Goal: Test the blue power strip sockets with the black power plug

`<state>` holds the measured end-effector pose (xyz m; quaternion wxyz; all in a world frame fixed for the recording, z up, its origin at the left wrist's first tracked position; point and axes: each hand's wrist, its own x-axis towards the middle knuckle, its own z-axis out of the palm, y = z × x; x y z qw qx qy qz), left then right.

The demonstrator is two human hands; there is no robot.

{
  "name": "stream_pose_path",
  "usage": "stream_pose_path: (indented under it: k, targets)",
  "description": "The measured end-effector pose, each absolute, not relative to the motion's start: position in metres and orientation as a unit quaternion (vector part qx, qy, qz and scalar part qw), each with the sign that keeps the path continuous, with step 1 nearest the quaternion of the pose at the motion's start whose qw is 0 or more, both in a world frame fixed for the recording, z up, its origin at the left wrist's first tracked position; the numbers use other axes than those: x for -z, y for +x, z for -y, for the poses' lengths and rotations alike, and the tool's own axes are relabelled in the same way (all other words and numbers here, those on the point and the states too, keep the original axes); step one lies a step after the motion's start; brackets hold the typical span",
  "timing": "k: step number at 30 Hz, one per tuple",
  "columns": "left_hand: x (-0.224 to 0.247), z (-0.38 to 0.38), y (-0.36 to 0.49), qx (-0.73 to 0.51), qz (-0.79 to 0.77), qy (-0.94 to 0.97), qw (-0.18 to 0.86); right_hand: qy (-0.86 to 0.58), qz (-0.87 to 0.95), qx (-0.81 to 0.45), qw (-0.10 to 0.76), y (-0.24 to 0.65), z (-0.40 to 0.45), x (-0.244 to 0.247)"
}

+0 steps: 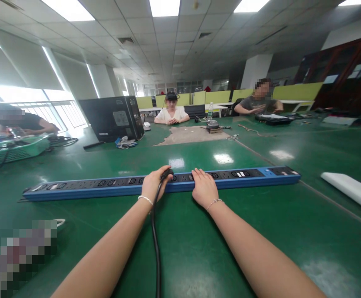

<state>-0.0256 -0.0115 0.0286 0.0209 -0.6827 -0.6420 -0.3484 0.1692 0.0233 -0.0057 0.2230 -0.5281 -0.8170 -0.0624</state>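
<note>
A long blue power strip [242, 180] with black sockets along its top lies crosswise in front of me on the green table. Near its middle, my left hand [154, 182] is closed around a black plug [167, 172], held at the sockets. Whether the plug sits in a socket I cannot tell, as my fingers cover it. From it a black cord [156, 248] runs down past my wrist toward me. Just to the right, my right hand [204, 186] grips the strip, fingers over its top and palm against its near side; the thumb is hidden.
A white flat device [351, 190] lies at right. Farther back stand a black computer case [112, 118], gloves [126, 142], a green basket [22, 151] and a bottle [210, 111]. A blurred-out object [19, 252] lies near left. Several people sit around the table.
</note>
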Motion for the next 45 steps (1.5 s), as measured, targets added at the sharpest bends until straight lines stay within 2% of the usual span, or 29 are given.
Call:
stream_pose_path:
  k: [5,12,16,22,31,39,45]
  targets:
    - [-0.030,-0.005,0.015,0.268,0.658,-0.703,0.028,-0.520,0.819,0.062,0.233,0.170,-0.023,0.006]
    - [-0.035,-0.012,0.025,0.213,0.685,-0.696,0.030,-0.519,0.815,0.055,0.252,0.170,-0.024,0.006]
    - [-0.035,-0.008,0.026,0.195,0.684,-0.698,0.080,-0.505,0.807,0.027,0.306,0.168,-0.024,0.004]
    - [-0.029,-0.002,0.030,0.195,0.662,-0.715,0.108,-0.396,0.831,-0.016,0.391,0.158,-0.020,0.002]
    - [-0.022,0.000,0.014,0.219,0.613,-0.757,0.053,-0.412,0.840,-0.010,0.353,0.149,-0.011,-0.003]
    - [-0.007,0.004,0.007,0.184,0.652,-0.728,0.100,-0.511,0.787,0.037,0.343,0.130,-0.027,-0.004]
    - [-0.007,0.006,0.009,0.191,0.647,-0.729,0.118,-0.500,0.795,0.061,0.339,0.131,-0.021,0.001]
